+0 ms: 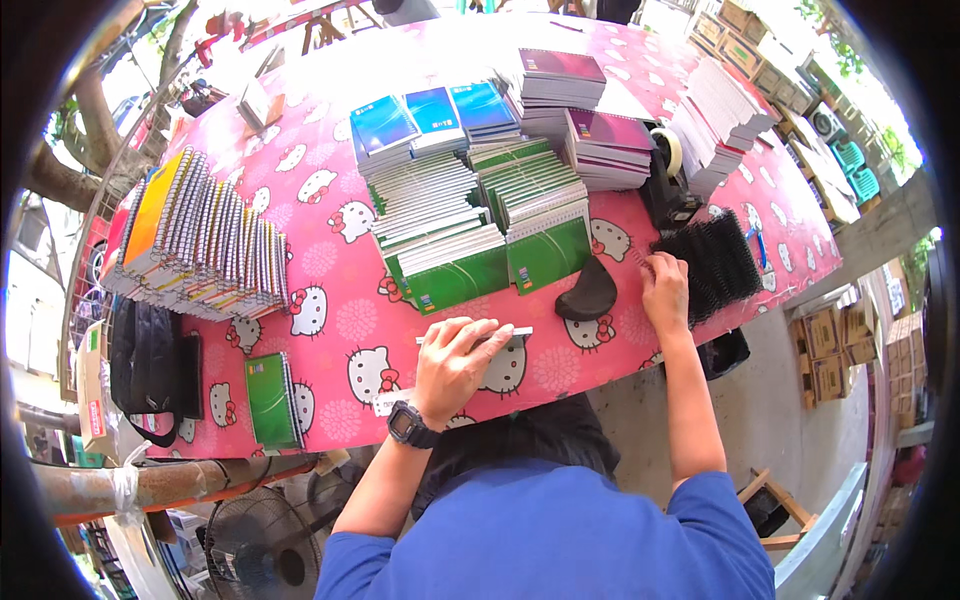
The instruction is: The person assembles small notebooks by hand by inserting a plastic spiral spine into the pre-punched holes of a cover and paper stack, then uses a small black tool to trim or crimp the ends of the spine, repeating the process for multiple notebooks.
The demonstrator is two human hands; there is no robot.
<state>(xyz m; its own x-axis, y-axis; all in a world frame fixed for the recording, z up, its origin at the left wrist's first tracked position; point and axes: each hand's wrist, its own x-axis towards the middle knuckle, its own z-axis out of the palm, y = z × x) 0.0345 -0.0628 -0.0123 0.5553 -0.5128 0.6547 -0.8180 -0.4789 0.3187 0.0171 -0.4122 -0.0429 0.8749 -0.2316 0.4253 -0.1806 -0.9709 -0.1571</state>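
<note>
My left hand [458,368], with a dark watch on its wrist, is closed over a thin pale pad [522,331] near the table's front edge. That pad shows almost edge-on, and the hand covers most of it. To the right, my right hand [666,294] has its fingertips pinched together at the left side of a pile of black spiral binding coils [712,264]. Whatever those fingertips hold is too small to make out. Between the hands, farther in, lies a curved black object [588,292]. Just beyond it stand rows of green-covered notebooks [548,256].
Blue notebooks [434,110] and maroon-covered stacks [608,135] stand farther back. A tape dispenser [668,180] and white paper stacks [712,120] are at right. Spiral notebooks [200,240], a black bag [148,360] and one green notebook [270,400] occupy the left of the pink-covered table [345,345].
</note>
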